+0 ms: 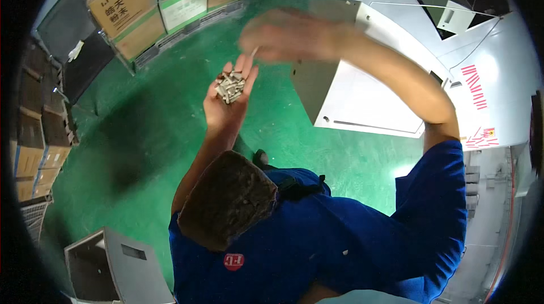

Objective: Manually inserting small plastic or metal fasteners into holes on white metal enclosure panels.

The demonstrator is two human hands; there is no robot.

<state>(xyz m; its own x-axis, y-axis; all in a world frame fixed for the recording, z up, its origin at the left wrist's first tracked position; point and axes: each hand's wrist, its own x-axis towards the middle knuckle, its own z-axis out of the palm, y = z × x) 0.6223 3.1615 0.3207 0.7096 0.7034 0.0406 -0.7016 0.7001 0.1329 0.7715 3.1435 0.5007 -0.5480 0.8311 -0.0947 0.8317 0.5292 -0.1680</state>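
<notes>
My left hand (225, 108) is held out palm up, cupping a heap of small pale cylindrical pieces (230, 87). Its fingers point away from me and lie around and beyond the heap. Just past those fingertips, my right hand (277, 35) is smeared by motion, its forearm reaching across from the right. A thin pale sliver shows by the right hand's lower edge, but I cannot tell whether the fingers grip it. Below and beyond the right forearm stands a large white metal cabinet (374, 91) with small holes near its corners.
Stacked cardboard boxes (127, 9) stand at the far left beside a dark panel (85, 71). More cartons (42, 151) line the left edge. An open grey metal box (122, 264) sits at the lower left on the green floor (136, 151). Another grey cabinet (447, 3) hangs at the far right.
</notes>
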